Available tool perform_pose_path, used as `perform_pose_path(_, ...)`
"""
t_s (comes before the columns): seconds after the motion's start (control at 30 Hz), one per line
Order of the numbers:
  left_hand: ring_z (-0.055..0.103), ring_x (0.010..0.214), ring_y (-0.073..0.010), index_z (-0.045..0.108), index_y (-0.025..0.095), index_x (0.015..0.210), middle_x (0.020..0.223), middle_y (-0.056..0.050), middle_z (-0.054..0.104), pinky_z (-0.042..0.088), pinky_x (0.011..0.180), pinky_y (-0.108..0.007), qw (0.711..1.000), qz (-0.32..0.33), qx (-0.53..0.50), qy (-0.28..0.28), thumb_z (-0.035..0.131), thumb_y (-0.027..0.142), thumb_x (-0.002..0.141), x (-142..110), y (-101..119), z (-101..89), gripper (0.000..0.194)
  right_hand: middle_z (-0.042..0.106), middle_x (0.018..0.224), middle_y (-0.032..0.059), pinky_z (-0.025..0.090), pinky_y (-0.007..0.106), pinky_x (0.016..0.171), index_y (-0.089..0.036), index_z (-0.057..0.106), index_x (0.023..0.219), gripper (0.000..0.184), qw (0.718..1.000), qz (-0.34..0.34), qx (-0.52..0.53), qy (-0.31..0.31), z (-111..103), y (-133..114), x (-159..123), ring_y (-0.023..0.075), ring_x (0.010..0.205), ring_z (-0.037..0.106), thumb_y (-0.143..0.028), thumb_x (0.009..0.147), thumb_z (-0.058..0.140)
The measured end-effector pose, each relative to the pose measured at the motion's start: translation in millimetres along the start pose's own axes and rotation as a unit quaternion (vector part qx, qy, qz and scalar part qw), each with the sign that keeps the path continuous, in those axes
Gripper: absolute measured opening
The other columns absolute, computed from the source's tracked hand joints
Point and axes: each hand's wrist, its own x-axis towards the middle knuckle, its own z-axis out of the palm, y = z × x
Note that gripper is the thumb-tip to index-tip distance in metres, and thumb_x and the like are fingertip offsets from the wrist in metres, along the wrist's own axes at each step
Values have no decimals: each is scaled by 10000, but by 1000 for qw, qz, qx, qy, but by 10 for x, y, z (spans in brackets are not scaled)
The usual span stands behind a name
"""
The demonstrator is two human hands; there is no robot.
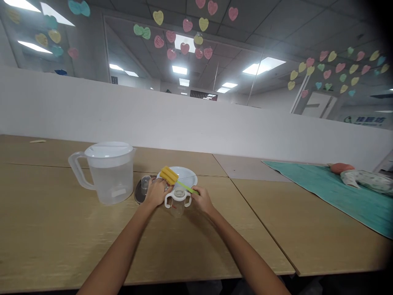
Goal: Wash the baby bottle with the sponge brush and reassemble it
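Observation:
My right hand (202, 199) is closed on the thin green handle of a sponge bottle brush (168, 175). The brush's yellow sponge head points up and left, just above my left hand (157, 192). My left fingers are curled over the dark round tray (138, 196), on something I cannot make out under the sponge. A small clear cap (145, 185) stands on that tray, beside my left hand. Between my hands a clear baby bottle (178, 207) stands upright and uncapped, with a white two-handled ring round its neck. Behind it lies a white plate (188, 174), partly hidden by the brush.
A large translucent lidded pitcher (112, 180) stands to the left, its handle outward. On the right, a teal cloth (331, 194) spreads over the table (245, 229), with a patterned cloth item (367, 181) and a reddish object (341, 167) on it. A white wall (190, 127) rises behind.

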Motion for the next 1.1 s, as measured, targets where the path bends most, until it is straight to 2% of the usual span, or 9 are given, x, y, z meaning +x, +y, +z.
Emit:
perform_pose_path(0.17,590,922,-244,647,184,795,854,-93,686,303,939,-422,999,38,-1,1,389,355,841,15,-11,8,313,438,559,-35,297,204,558,-164,566,612,168,1000,1,13,-3,4,20,20,112,590,402,-260,662,438)
perform_pose_path(0.37,583,946,-248,670,200,834,896,-82,686,286,966,-442,998,51,-21,37,433,321,811,-17,-15,-12,267,416,539,-39,279,209,544,-165,568,592,172,1000,4,17,-1,1,27,25,108,572,387,-266,657,445)
perform_pose_path(0.47,604,885,-217,687,222,786,850,-46,697,263,993,-458,995,76,-41,46,429,310,825,-48,-26,-20,276,432,542,-37,283,209,547,-163,584,593,195,1000,3,26,-1,-8,19,26,107,576,392,-280,669,448)
perform_pose_path(0.63,621,787,-157,697,225,734,824,-14,710,360,951,-378,987,89,-97,90,476,297,817,-82,-40,13,247,475,531,-23,294,212,538,-152,628,625,262,998,32,52,22,-38,-26,25,115,577,415,-327,695,447)
perform_pose_path(0.73,623,818,-165,709,222,755,852,-25,707,439,866,-337,980,52,-137,136,530,301,779,-95,-17,15,197,493,533,-15,302,216,539,-147,634,624,304,996,41,63,42,-61,-45,31,117,571,427,-360,715,438)
perform_pose_path(0.83,633,835,-164,712,209,775,869,-32,705,481,823,-304,959,-10,-206,192,553,306,760,-98,15,-17,187,506,543,-15,310,220,543,-151,620,601,348,995,35,63,63,-83,-50,36,113,554,429,-398,746,424)
perform_pose_path(0.9,644,822,-165,708,197,760,849,-37,707,496,818,-299,936,-66,-263,225,573,331,746,-87,21,-39,191,514,540,-14,314,222,546,-155,611,584,393,996,26,41,72,-96,-56,32,115,548,436,-433,775,411)
perform_pose_path(1.0,661,778,-178,695,169,822,838,-57,709,527,772,-316,884,-156,-365,248,629,369,692,-54,-5,-44,248,564,553,-2,308,226,543,-163,638,591,434,995,20,-55,76,-111,-79,18,125,552,460,-474,794,412)
perform_pose_path(1.1,670,760,-185,674,139,911,848,-82,708,543,748,-323,843,-185,-439,249,667,364,652,-29,-41,-16,344,617,593,12,285,231,528,-186,682,641,429,982,41,-159,90,-118,-102,9,132,554,481,-474,805,409)
